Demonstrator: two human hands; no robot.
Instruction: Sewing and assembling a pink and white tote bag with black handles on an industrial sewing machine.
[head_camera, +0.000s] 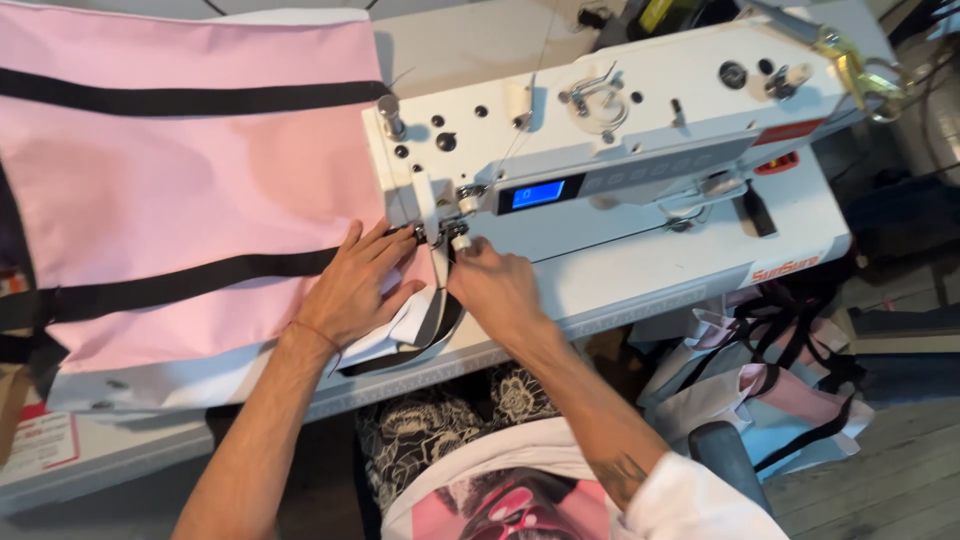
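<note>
Head view: the left hand lies flat, fingers spread, on the pink fabric beside the sewing machine. The right hand pinches the black webbing strap at the presser foot, fingers closed.

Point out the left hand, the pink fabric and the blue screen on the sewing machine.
left hand (352, 288), head view, back of the hand.
pink fabric (190, 180), head view, bare stretch between the two black straps.
blue screen (537, 194), head view, middle of the lit panel.
</note>
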